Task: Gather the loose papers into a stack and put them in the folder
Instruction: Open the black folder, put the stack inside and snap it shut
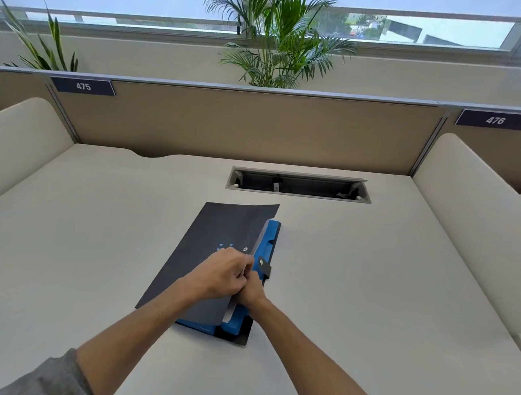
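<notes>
A dark grey folder with a blue inner body lies at an angle in the middle of the desk. Its cover rests almost shut, with a thin pale edge showing along the right side. My left hand sits on the cover near its right edge, fingers curled over that edge. My right hand is tucked under the left one at the same edge, mostly hidden, pinching the folder's edge near a small dark clasp tab. No loose papers show on the desk.
A recessed cable tray opens in the cream desk behind the folder. A tan partition closes the back, with labels 475 and 476. Padded side dividers flank the desk. Plants stand behind the partition.
</notes>
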